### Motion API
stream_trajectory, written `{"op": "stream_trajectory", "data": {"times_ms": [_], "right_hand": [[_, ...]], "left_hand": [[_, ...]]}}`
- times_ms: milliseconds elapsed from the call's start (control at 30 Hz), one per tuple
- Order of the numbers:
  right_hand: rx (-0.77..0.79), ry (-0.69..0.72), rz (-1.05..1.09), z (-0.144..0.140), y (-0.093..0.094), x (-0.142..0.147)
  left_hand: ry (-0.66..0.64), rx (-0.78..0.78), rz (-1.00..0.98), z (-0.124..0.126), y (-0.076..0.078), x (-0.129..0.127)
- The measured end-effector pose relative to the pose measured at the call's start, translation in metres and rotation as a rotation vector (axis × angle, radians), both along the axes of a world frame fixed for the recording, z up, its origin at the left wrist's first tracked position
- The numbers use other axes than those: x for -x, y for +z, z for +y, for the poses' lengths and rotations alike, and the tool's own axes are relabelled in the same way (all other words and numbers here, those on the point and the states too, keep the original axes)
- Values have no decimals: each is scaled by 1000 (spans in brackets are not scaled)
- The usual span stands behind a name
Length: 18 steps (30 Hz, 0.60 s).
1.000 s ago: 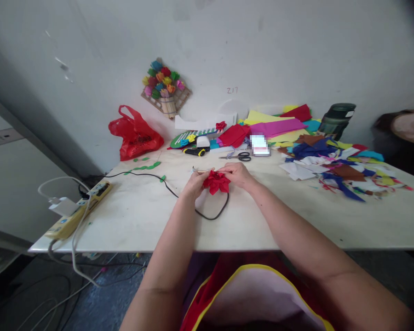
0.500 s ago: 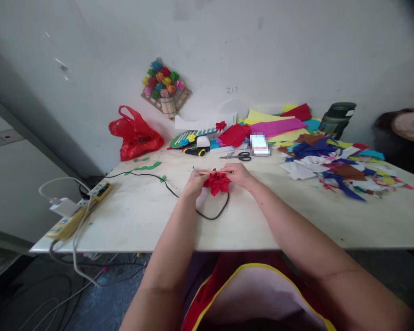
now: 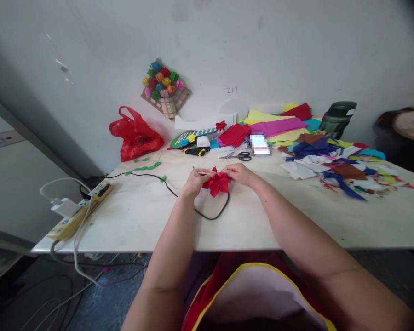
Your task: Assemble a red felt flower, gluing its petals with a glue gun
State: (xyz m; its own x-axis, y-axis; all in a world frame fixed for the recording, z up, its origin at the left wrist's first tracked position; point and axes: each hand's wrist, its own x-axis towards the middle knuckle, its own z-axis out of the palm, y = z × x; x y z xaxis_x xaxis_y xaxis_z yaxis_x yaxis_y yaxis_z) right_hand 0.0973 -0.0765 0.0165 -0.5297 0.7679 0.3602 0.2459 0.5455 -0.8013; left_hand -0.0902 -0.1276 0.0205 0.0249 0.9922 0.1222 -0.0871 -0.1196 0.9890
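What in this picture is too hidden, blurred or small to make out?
- Small box behind the scissors: its face is blurred out.
- Red paper flower: both hands' fingers cover its far side.
- Thin stick at the left hand: too small to identify.
- Wall writing: too faint.

Forearms bare, no sleeves in view; red garment [image 3: 207,294] with yellow trim, pale pink panel at lap.

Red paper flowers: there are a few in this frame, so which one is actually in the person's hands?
The large red flower at mid-table, pinched between the left hand and right hand. The small red flower lies untouched near the wall; another sits in the wall bouquet.
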Motion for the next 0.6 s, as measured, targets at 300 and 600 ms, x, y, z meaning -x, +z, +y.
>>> {"op": "stream_trajectory", "data": {"times_ms": [300, 600], "right_hand": [[84, 98, -143, -1, 6, -6], [8, 11, -117, 1, 4, 0]], "left_hand": [[-30, -25, 107, -4, 3, 5], [-9, 19, -40, -2, 4, 3]]}}
